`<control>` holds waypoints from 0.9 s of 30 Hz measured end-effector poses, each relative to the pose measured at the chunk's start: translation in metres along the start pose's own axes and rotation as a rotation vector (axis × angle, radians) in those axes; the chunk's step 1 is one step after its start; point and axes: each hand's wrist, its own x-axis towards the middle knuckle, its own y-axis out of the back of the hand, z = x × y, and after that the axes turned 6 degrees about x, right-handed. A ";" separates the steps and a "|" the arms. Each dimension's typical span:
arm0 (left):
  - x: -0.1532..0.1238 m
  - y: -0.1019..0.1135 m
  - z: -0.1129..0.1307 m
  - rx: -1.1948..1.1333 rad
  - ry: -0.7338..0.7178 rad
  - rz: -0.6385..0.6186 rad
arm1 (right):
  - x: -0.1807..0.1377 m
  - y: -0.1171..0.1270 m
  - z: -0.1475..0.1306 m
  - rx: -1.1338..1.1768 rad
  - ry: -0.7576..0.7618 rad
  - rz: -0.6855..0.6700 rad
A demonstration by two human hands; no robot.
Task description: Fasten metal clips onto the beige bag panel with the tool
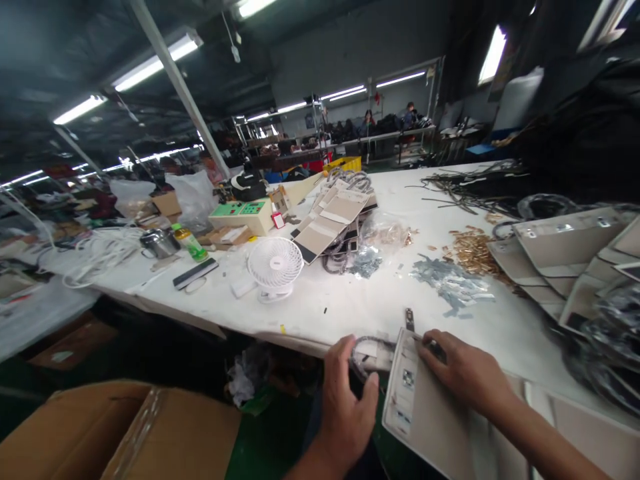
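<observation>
A beige flat panel with small metal fittings along its edge lies at the near edge of the white table. My left hand curls around a grey strap or chain at the panel's left end, fingers closed on it. On the panel's top corner rests my right hand, its fingertips pinched on a small dark metal piece. A small dark clip lies on the table just above the panel.
A white desk fan stands mid-table. Stacked beige panels, gold fittings, silver pieces and more panels cover the table. Cardboard boxes sit on the floor at lower left. Other people work far behind.
</observation>
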 end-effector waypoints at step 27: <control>0.063 -0.046 -0.008 0.366 -0.488 -0.532 | 0.067 0.062 0.091 -0.165 -0.177 0.052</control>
